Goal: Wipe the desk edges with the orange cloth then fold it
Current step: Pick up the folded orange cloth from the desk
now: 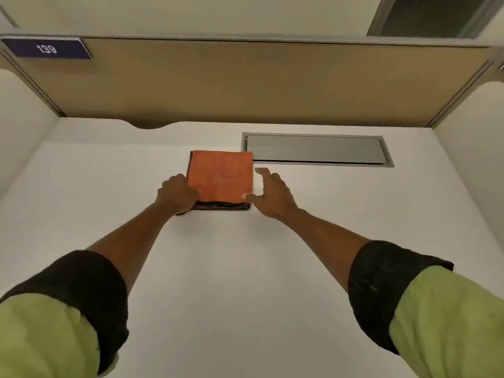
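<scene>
The orange cloth [221, 177] lies folded into a neat square on the white desk [245, 268], with dark layered edges showing along its near side. My left hand [177, 195] grips the cloth's near left corner, thumb on top and fingers curled at the edge. My right hand [271, 193] sits just right of the cloth with fingers spread; its thumb tip touches the near right corner, and the palm holds nothing.
A grey metal cable hatch [317, 150] is set flush in the desk just right of and behind the cloth. A tan partition panel [245, 83] closes the back, with white side walls and a blue "139" sign [47, 49] at upper left.
</scene>
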Action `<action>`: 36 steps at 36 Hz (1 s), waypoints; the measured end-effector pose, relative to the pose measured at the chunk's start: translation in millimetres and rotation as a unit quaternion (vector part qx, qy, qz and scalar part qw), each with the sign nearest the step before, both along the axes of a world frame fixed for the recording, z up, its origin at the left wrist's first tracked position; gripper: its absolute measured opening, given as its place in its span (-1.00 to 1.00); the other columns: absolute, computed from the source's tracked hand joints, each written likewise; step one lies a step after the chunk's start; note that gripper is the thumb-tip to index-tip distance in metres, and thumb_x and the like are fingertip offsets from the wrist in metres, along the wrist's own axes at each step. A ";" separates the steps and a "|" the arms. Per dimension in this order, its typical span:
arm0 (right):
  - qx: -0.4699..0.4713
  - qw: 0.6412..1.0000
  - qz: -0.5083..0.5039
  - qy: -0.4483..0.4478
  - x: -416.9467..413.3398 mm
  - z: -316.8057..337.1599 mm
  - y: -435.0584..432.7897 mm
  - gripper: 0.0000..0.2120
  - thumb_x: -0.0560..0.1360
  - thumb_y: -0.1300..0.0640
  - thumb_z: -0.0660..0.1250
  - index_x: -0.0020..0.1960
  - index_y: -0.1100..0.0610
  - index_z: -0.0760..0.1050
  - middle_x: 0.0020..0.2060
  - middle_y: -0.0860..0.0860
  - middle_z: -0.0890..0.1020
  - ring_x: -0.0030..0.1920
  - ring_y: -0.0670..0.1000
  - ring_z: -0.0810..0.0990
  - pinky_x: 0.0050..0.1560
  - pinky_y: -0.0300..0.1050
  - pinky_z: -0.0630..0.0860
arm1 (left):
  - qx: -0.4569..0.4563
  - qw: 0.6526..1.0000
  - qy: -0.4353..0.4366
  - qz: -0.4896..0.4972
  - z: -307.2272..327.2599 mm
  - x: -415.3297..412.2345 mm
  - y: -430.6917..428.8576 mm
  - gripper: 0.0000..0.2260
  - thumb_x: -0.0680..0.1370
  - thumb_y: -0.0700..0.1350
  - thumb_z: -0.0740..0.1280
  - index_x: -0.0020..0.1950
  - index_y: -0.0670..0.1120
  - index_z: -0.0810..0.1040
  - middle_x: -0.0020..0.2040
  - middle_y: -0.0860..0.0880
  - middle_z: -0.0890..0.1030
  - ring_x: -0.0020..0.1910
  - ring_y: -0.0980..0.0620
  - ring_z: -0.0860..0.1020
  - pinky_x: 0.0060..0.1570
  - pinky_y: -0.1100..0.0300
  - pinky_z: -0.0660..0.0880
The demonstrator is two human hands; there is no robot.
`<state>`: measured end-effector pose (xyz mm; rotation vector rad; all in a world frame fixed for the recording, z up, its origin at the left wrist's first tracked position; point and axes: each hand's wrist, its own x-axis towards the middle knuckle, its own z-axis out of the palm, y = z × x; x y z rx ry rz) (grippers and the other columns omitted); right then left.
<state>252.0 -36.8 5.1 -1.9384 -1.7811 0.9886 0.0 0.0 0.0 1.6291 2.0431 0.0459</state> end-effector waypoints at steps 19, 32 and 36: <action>-0.104 0.971 -0.116 0.182 -33.8 -35.2 43.0 -0.37 0.31 -0.01 0.67 0.29 0.22 0.61 0.28 0.04 0.63 0.32 0.08 0.59 0.34 0.03 0.56 | 0.003 0.961 -0.197 0.193 -28.1 2.3 47.0 -0.75 0.70 -0.03 0.41 0.23 -0.17 0.49 0.32 -0.20 0.60 0.20 -0.18 0.57 0.09 0.02 0.51; -0.020 0.902 -0.316 0.292 -17.4 -25.4 9.4 -0.78 0.35 0.18 0.70 -0.05 0.11 0.75 0.04 0.06 0.75 0.06 0.09 0.74 0.09 0.04 0.73 | -0.045 0.885 -0.392 0.247 -15.8 -3.4 11.2 -0.84 0.54 -0.28 0.52 0.09 -0.19 0.65 0.21 -0.17 0.71 0.16 -0.14 0.67 0.16 0.02 0.64; -0.035 0.874 -0.330 0.355 0.4 -21.0 -22.4 -0.75 0.39 0.30 0.64 0.02 0.10 0.74 0.08 0.06 0.74 0.10 0.09 0.72 0.13 0.09 0.72 | -0.031 0.865 -0.438 0.242 -5.4 13.1 -12.4 -0.83 0.55 -0.31 0.48 0.14 -0.28 0.69 0.17 -0.19 0.72 0.16 -0.17 0.67 0.10 0.02 0.64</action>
